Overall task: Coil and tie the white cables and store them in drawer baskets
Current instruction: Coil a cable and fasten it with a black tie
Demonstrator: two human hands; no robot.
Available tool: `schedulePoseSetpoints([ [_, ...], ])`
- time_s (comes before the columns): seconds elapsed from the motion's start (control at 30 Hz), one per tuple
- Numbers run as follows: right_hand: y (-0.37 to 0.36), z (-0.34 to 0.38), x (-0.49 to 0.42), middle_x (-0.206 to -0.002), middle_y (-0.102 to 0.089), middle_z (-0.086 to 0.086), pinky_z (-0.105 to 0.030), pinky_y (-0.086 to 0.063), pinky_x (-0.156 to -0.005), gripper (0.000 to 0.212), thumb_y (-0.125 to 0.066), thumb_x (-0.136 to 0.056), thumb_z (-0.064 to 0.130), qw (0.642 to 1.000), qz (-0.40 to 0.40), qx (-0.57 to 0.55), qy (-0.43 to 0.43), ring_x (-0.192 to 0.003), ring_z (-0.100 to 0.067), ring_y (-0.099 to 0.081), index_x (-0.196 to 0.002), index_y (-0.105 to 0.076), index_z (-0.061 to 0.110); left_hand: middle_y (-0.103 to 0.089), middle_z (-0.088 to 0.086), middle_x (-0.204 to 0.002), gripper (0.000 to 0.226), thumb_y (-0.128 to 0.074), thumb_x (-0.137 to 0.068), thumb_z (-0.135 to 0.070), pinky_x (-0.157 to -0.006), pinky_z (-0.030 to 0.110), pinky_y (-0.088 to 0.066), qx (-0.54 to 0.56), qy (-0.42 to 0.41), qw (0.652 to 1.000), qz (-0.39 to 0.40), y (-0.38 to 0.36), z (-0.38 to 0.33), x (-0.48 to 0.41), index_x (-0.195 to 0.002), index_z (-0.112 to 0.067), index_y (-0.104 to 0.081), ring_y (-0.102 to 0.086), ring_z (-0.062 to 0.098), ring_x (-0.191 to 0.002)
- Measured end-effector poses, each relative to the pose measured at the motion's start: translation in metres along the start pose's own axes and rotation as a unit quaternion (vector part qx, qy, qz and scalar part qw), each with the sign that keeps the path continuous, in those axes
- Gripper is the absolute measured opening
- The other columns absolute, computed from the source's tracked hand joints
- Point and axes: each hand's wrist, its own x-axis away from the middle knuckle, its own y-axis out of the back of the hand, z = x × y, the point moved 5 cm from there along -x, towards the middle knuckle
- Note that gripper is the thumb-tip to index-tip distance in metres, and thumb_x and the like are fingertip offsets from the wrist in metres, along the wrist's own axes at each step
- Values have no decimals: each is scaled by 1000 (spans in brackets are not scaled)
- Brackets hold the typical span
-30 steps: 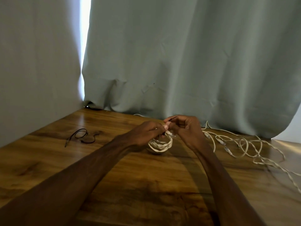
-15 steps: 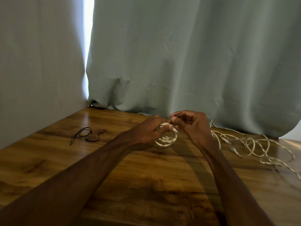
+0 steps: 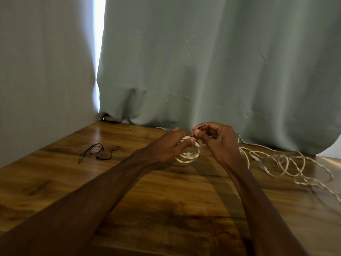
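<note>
Gripping white twisted coil [image 3: 188, 156], left hand [image 3: 168, 147], right hand [image 3: 220, 143] pinching dark tie [image 3: 201, 126]

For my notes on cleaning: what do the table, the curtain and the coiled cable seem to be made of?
Table: wood or wood-look laminate, glossy; grain and reflections show. Curtain: cloth, matte; it hangs in soft folds. Coiled cable: white, perhaps braided or twisted sheath; too blurred to be sure.

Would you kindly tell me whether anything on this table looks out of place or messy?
Only the loose white cables stand out, tangled across the table on the right. The left hand grips the coiled cable while the right hand pinches a dark tie; spare ties lie at left.
</note>
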Motion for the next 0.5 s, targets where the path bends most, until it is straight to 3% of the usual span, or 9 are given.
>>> schedulePoseSetpoints([
  [0.2,1,2,-1,-90,-79,9,-29,-62,-79,10,-75,-92,16,1000,8,5,7,-86,-6,-75,-100,-81,18,-50,-15,-82,22,-53,-105,-41,-64,16,-31,-5,-11,999,-45,11,-8,4,-109,-25,-68,-49,-6,-84],
  [0.4,2,2,-1,-93,-79,9,-39,-63,-82,13,-72,-94,16,1000,8,-15,-7,-92,-9,-75,-104,-79,21,-58,-5,-87,31,-50,-104,-47,-66,22,-32,-36,-27,997,-61,14,-8,4,-112,-25,-69,-47,-2,-86],
  [0.5,2,1,-2,-96,-79,11,-35,-61,-79,14,-69,-97,18,999,15,-19,-22,-94,-8,-73,-102,-80,24,-56,-5,-86,33,-47,-103,-50,-66,27,-33,-53,-30,996,-66,16,-7,3,-105,-24,-67,-47,1,-84],
])
